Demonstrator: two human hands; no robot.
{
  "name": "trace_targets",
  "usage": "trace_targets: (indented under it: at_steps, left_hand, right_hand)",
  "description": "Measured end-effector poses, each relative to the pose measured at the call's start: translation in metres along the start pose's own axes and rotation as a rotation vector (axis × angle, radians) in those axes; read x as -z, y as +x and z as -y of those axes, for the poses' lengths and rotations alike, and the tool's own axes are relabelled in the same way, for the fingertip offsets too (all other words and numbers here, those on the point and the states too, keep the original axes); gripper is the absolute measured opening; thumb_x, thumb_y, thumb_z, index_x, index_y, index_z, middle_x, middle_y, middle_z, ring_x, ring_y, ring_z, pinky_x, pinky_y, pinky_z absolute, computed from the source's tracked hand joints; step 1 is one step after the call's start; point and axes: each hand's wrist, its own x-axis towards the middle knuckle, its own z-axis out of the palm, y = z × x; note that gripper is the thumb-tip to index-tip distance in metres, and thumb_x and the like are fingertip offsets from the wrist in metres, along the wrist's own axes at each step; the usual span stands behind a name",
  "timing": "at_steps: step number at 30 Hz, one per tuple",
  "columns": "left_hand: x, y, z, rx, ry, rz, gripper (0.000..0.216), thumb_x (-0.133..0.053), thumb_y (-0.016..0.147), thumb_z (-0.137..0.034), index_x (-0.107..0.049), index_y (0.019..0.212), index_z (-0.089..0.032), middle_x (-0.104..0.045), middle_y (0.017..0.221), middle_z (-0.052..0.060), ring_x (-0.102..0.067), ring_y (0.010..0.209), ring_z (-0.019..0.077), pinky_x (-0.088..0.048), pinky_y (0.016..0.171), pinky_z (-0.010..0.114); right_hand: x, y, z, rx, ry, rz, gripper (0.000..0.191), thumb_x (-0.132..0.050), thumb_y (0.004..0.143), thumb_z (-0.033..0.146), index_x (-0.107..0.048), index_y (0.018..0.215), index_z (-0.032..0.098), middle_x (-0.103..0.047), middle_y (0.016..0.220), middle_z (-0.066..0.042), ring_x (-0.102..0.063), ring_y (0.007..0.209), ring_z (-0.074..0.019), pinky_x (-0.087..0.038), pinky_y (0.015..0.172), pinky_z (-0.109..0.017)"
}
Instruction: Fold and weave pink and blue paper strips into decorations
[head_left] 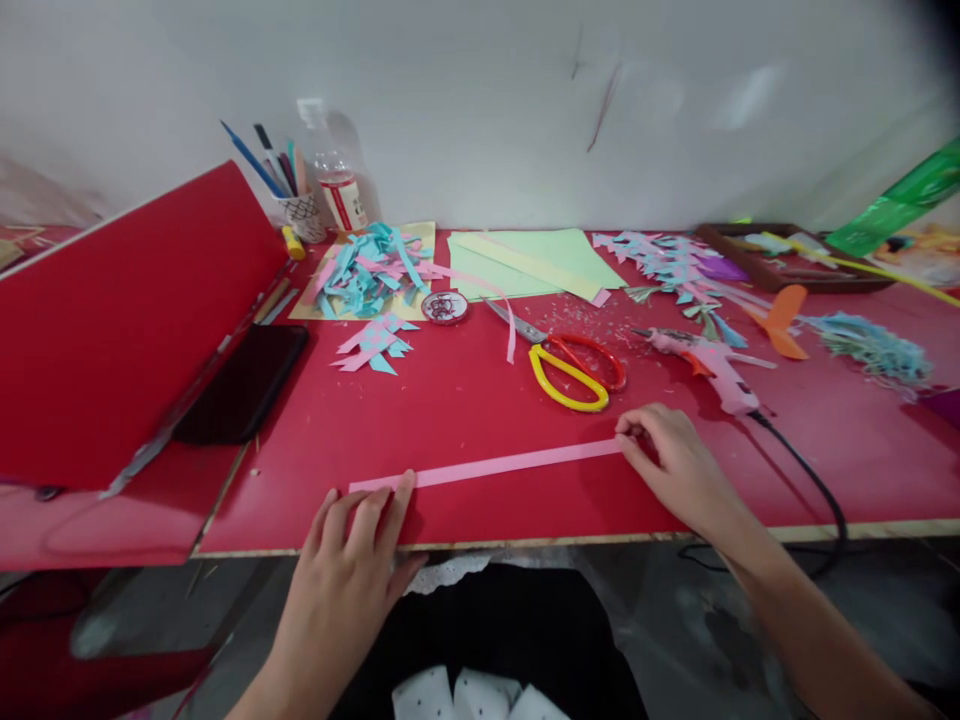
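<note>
A long pink paper strip (495, 464) lies flat on the red table (465, 400) near its front edge. My left hand (352, 560) rests with fingers stretched flat, the fingertips pressing the strip's left end. My right hand (671, 460) pinches the strip's right end between thumb and fingers. Just behind the strip lie scissors (574, 365) with red and yellow handles and a pink glue gun (709, 362) whose black cord runs off the front edge.
Piles of blue and pink paper cuttings (375, 270) lie at the back, with green and yellow sheets (532, 262), a cup of pens (300, 210), a bottle (337, 180), a black phone (244, 385), a raised red board (127, 320) at left, and a brown tray (795, 262) at right.
</note>
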Motion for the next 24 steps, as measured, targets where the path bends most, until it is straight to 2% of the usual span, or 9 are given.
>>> trace_targets:
  at_steps: [5, 7, 9, 10, 12, 13, 15, 19, 24]
  left_hand:
    - [-0.002, -0.008, 0.007, -0.025, -0.02, -0.058, 0.054, -0.051, 0.074, -0.033, -0.039, 0.124, -0.014, -0.05, 0.096, 0.01, -0.044, 0.092, 0.0237, -0.035, 0.087, 0.039]
    - [-0.004, -0.009, 0.006, -0.005, -0.026, -0.074, 0.053, -0.052, 0.074, -0.031, -0.039, 0.124, -0.014, -0.05, 0.097, 0.01, -0.044, 0.095, 0.0242, -0.036, 0.086, 0.038]
    - [-0.005, -0.01, 0.004, 0.008, -0.028, -0.077, 0.054, -0.053, 0.074, -0.03, -0.04, 0.123, -0.014, -0.05, 0.098, 0.01, -0.043, 0.097, 0.0249, -0.037, 0.085, 0.037]
    - [-0.006, -0.01, 0.004, 0.008, -0.029, -0.074, 0.054, -0.053, 0.073, -0.031, -0.04, 0.123, -0.015, -0.05, 0.098, 0.01, -0.043, 0.096, 0.025, -0.037, 0.084, 0.037]
    - [-0.007, -0.009, 0.004, 0.011, -0.033, -0.058, 0.056, -0.053, 0.073, -0.034, -0.04, 0.123, -0.015, -0.051, 0.097, 0.01, -0.043, 0.095, 0.025, -0.038, 0.083, 0.038]
    - [-0.006, -0.009, 0.004, 0.017, -0.032, -0.048, 0.056, -0.053, 0.073, -0.036, -0.04, 0.124, -0.016, -0.051, 0.096, 0.01, -0.043, 0.093, 0.025, -0.039, 0.081, 0.037]
    - [-0.005, -0.009, 0.005, 0.03, -0.024, -0.029, 0.055, -0.051, 0.073, -0.039, -0.04, 0.123, -0.018, -0.05, 0.095, 0.01, -0.044, 0.091, 0.0251, -0.04, 0.078, 0.037]
    - [0.0, -0.008, 0.003, 0.061, 0.008, 0.011, 0.055, -0.05, 0.074, -0.041, -0.039, 0.124, -0.023, -0.05, 0.094, 0.01, -0.043, 0.088, 0.0255, -0.04, 0.075, 0.038]
    - [0.004, -0.007, 0.0, 0.082, 0.054, 0.04, 0.056, -0.049, 0.074, -0.039, -0.036, 0.126, -0.024, -0.049, 0.094, 0.01, -0.042, 0.087, 0.0263, -0.039, 0.075, 0.04]
  right_hand:
    - [0.004, -0.002, 0.003, -0.013, -0.123, -0.125, 0.014, -0.038, 0.076, 0.016, -0.049, 0.084, 0.015, -0.052, 0.078, -0.008, -0.048, 0.076, -0.0195, -0.039, 0.07, -0.033]
    - [0.002, -0.003, 0.026, -0.045, -0.264, -0.179, 0.019, -0.036, 0.076, 0.013, -0.052, 0.086, 0.013, -0.053, 0.081, -0.011, -0.048, 0.081, -0.0221, -0.038, 0.073, -0.036]
    - [-0.004, -0.006, 0.062, 0.058, -0.257, -0.195, 0.024, -0.034, 0.08, 0.014, -0.054, 0.092, 0.013, -0.056, 0.086, -0.012, -0.048, 0.085, -0.0219, -0.037, 0.077, -0.035]
    - [-0.009, -0.009, 0.082, 0.179, -0.21, -0.155, 0.027, -0.035, 0.082, 0.019, -0.053, 0.1, 0.014, -0.056, 0.093, -0.012, -0.048, 0.091, -0.0216, -0.036, 0.08, -0.035]
    - [-0.018, -0.017, 0.118, 0.38, -0.113, 0.035, 0.042, -0.038, 0.081, 0.037, -0.042, 0.119, 0.018, -0.048, 0.117, -0.01, -0.039, 0.11, -0.023, -0.031, 0.09, -0.037]
    - [-0.023, -0.021, 0.132, 0.43, -0.079, 0.111, 0.051, -0.037, 0.08, 0.045, -0.036, 0.124, 0.019, -0.041, 0.127, -0.009, -0.032, 0.117, -0.0237, -0.028, 0.093, -0.038]
    - [-0.028, -0.028, 0.146, 0.397, -0.052, 0.186, 0.059, -0.034, 0.08, 0.05, -0.029, 0.129, 0.02, -0.028, 0.136, -0.008, -0.023, 0.123, -0.0232, -0.023, 0.097, -0.04]
    - [-0.025, -0.037, 0.132, 0.284, -0.079, 0.255, 0.062, -0.031, 0.08, 0.05, -0.018, 0.133, 0.019, -0.021, 0.139, -0.003, -0.02, 0.125, -0.0195, -0.02, 0.1, -0.041]
    - [-0.014, -0.046, 0.09, 0.139, -0.209, 0.158, 0.054, -0.029, 0.083, 0.039, -0.021, 0.132, 0.018, -0.027, 0.136, -0.003, -0.025, 0.124, -0.0179, -0.024, 0.098, -0.04]
